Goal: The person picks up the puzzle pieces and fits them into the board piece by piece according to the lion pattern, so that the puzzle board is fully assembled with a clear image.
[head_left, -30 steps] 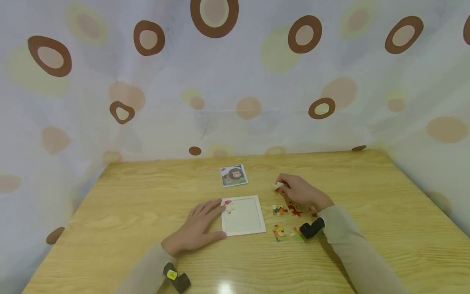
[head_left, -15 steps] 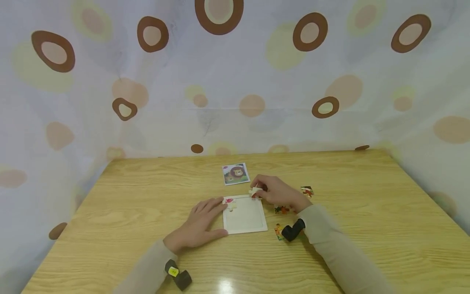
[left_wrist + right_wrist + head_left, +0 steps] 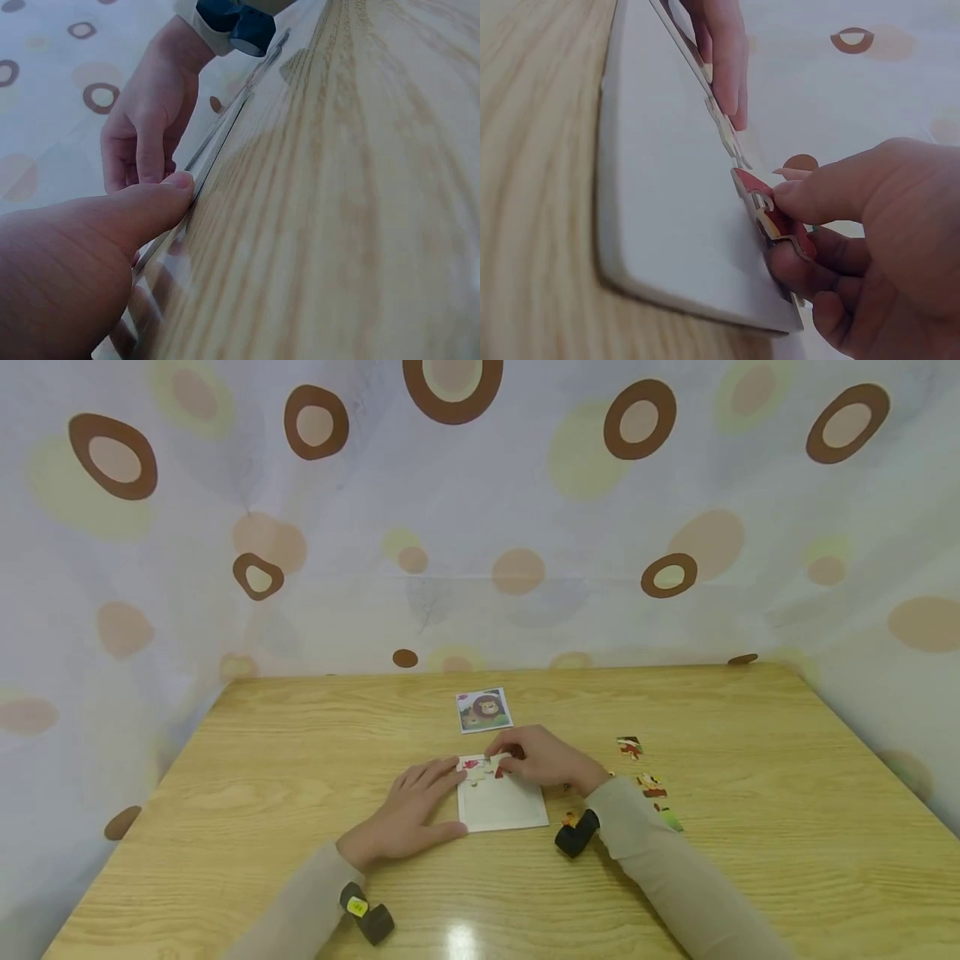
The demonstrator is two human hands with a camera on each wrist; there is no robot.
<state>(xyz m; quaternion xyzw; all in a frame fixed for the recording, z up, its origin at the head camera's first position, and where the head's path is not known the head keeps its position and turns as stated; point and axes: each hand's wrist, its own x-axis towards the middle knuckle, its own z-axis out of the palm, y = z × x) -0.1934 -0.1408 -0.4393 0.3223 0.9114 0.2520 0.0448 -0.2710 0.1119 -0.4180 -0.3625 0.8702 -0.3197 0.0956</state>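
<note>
A white puzzle tray (image 3: 501, 806) lies mid-table. My left hand (image 3: 408, 814) rests along its left side with fingers extended, the thumb (image 3: 161, 199) at the near corner in the left wrist view. In the tray's upper left corner sits a puzzle piece (image 3: 472, 772) with a pink patch. Between thumb and fingers my right hand (image 3: 543, 758) pinches another puzzle piece (image 3: 754, 182), cream and dark red, close over the tray's upper part, right beside the corner piece. In the right wrist view this piece is tilted, and its far side is hidden by the fingers.
A lion picture card (image 3: 483, 710) lies behind the tray. Loose puzzle pieces are to the right, among them a green and red one (image 3: 630, 747) and a yellow and brown one (image 3: 652, 785); others are partly under the right forearm (image 3: 660, 860). A patterned cloth (image 3: 480, 527) hangs behind the table.
My right hand has carried the pinched puzzle piece leftward from the right of the tray to beside the corner piece. The left hand has stayed on the tray's left side.
</note>
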